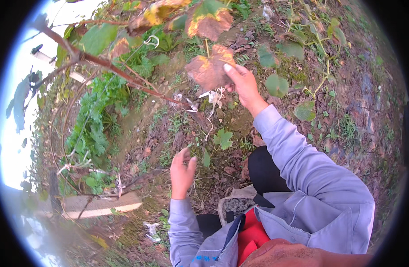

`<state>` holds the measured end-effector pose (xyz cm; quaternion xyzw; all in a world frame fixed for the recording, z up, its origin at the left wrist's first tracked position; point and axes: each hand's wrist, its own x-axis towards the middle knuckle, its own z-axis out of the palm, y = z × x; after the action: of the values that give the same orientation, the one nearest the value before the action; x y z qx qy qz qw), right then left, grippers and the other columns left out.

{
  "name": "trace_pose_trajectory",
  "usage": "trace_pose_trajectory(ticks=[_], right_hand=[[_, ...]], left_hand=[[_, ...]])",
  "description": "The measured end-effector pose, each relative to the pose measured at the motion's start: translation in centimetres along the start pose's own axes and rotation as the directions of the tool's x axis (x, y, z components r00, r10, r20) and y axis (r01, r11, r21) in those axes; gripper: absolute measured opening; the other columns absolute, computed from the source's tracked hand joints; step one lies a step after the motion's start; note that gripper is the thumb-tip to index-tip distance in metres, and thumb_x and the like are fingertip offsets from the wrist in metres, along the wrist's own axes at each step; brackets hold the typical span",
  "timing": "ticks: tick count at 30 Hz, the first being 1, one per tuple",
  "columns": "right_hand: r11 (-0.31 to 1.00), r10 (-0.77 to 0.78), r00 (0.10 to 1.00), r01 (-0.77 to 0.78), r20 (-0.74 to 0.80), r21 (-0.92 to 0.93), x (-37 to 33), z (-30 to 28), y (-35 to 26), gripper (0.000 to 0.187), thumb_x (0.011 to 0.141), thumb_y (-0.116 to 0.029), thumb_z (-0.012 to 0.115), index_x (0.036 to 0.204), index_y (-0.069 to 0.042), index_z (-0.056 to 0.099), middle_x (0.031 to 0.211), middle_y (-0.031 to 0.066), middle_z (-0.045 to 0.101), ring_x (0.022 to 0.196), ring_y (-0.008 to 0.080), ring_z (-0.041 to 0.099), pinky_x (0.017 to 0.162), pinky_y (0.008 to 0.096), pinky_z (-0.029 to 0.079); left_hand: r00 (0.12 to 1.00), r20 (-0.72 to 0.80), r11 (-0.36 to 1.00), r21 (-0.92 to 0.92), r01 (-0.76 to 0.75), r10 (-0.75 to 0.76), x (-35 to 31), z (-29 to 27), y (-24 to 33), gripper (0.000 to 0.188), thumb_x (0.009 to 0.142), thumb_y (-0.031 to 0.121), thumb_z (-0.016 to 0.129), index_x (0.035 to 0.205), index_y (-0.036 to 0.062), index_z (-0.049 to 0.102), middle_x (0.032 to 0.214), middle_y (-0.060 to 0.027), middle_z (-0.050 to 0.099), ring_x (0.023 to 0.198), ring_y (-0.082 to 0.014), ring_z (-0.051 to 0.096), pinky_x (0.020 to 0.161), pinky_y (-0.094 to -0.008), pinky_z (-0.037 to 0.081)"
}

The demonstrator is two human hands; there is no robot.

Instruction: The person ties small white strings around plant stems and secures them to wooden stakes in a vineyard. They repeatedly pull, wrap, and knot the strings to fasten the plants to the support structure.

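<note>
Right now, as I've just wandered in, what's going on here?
A person in a grey jacket holds a browned, yellow-edged leaf between the thumb and fingers of the right hand. The leaf is on its stalk. The left hand is open, lower down, over the littered ground. A brown vine stem slants across to their left.

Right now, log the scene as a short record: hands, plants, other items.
right hand: thumb and fingers on a brown-and-yellow leaf
left hand: fingers loosely curled, no object visible in it
branch: slants down from upper left
green plants: left of the hands
white scrap: below the leaf
pale board: lower left
</note>
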<state>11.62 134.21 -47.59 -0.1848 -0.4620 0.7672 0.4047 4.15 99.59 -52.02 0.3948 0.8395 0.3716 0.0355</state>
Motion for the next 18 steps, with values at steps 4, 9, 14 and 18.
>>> trace_pose_trajectory(ticks=[4, 9, 14, 18], right_hand=[[0.999, 0.007, 0.998, -0.004, -0.068, 0.045, 1.5, -2.7, -0.5, 0.035, 0.093, -0.034, 0.078, 0.109, -0.004, 0.072, 0.092, 0.0023, 0.071, 0.069, 0.0074, 0.061, 0.057, 0.0230, 0.049], [0.999, -0.010, 0.994, 0.007, -0.105, -0.033, 4.7, -6.9, -1.3, 0.037, 0.093, -0.030, 0.077, 0.113, 0.000, 0.069, 0.101, 0.0044, 0.072, 0.083, 0.0115, 0.065, 0.076, 0.0282, 0.052], [0.951, -0.072, 0.997, 0.074, 0.020, -0.299, 3.6, -7.5, -0.1, 0.036, 0.091, -0.030, 0.080, 0.108, 0.000, 0.071, 0.097, 0.0023, 0.073, 0.085, 0.0098, 0.064, 0.076, 0.0280, 0.052], [0.876, -0.150, 0.987, 0.107, -0.055, -0.470, 3.3, -9.7, 1.6, 0.039, 0.088, -0.034, 0.080, 0.104, 0.001, 0.074, 0.096, 0.0036, 0.074, 0.081, 0.0106, 0.064, 0.073, 0.0289, 0.053]], left_hand=[[0.983, -0.051, 0.984, -0.040, -0.176, 0.174, 5.2, 2.2, 6.3, 0.047, 0.093, 0.014, 0.072, 0.136, 0.0007, 0.059, 0.115, -0.0167, 0.069, 0.104, -0.0284, 0.069, 0.093, -0.0384, 0.055], [0.998, -0.020, 0.918, -0.393, 0.040, -0.052, 13.8, 4.8, 11.3, 0.058, 0.103, 0.028, 0.063, 0.151, 0.0003, 0.044, 0.134, -0.0170, 0.064, 0.119, -0.0228, 0.064, 0.098, -0.0370, 0.053], [0.986, 0.120, 0.634, -0.756, 0.165, -0.114, 19.9, 11.1, 16.3, 0.049, 0.099, 0.024, 0.069, 0.139, -0.0004, 0.054, 0.120, -0.0136, 0.071, 0.100, -0.0233, 0.070, 0.086, -0.0382, 0.056], [0.988, -0.148, 0.912, -0.409, -0.015, -0.050, 20.2, 14.7, 16.8, 0.026, 0.095, 0.019, 0.070, 0.111, -0.0014, 0.068, 0.098, -0.0196, 0.074, 0.088, -0.0342, 0.072, 0.082, -0.0421, 0.055]])
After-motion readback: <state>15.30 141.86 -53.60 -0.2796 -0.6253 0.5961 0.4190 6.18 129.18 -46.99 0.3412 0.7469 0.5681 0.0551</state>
